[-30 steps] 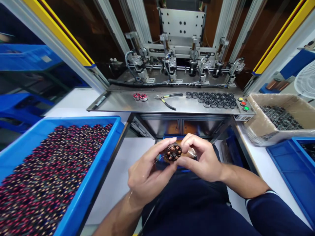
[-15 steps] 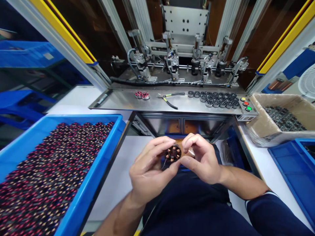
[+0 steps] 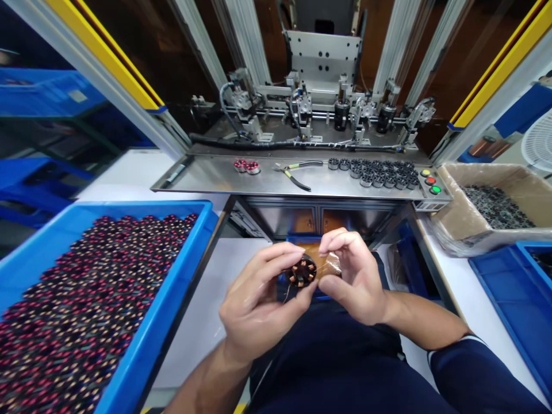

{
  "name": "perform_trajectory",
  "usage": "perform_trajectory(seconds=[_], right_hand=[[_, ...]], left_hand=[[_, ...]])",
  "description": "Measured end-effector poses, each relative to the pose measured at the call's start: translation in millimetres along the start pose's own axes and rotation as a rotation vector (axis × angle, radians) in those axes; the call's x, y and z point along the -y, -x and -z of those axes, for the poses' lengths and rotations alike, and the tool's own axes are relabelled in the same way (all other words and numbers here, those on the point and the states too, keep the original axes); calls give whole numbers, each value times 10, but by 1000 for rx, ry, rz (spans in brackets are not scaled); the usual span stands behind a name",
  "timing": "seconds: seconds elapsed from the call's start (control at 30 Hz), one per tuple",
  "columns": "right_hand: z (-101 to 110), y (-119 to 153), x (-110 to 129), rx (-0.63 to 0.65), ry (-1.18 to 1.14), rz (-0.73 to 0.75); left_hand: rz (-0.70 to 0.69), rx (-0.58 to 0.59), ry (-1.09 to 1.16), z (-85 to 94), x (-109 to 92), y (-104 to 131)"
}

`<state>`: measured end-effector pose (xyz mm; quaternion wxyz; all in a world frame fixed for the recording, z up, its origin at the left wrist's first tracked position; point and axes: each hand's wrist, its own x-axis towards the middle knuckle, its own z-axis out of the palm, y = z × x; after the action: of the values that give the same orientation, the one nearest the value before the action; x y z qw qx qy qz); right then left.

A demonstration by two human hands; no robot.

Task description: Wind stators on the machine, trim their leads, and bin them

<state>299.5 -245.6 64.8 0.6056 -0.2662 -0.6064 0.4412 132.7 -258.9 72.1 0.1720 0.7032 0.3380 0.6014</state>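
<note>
dressing wire [image 3: 287, 292], we think | left hand [image 3: 254, 299] holds core [image 3: 302, 271] | right hand [image 3: 357, 279] beside it, fingers parted | next: pinching, likely

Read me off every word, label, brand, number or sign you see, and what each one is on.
None can be read in this view.
Pale label on the blue crate at upper left: too blurred to read.
Button box at the tray's right end: any marking is too small to read.
Coil part in the left hand: no readable marking.
</note>
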Motion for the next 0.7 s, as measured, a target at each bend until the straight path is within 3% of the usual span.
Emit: perform_trajectory(seconds=[0.1, 0.27, 0.33, 0.53, 0.7], right_hand=[[-12, -62, 54, 17, 88, 72], [-60, -85, 61, -96, 2, -152], [-52, -62, 28, -96, -72, -169], [28, -32, -14, 93, -197, -109], [31, -57, 80, 53, -51, -15]], left_hand=[[-16, 40, -10, 7, -5, 18], [43, 3, 67, -17, -9, 14], [90, -21, 132, -13, -6, -7], [179, -53, 232, 38, 17, -63], [170, -30, 233, 30, 3, -73]])
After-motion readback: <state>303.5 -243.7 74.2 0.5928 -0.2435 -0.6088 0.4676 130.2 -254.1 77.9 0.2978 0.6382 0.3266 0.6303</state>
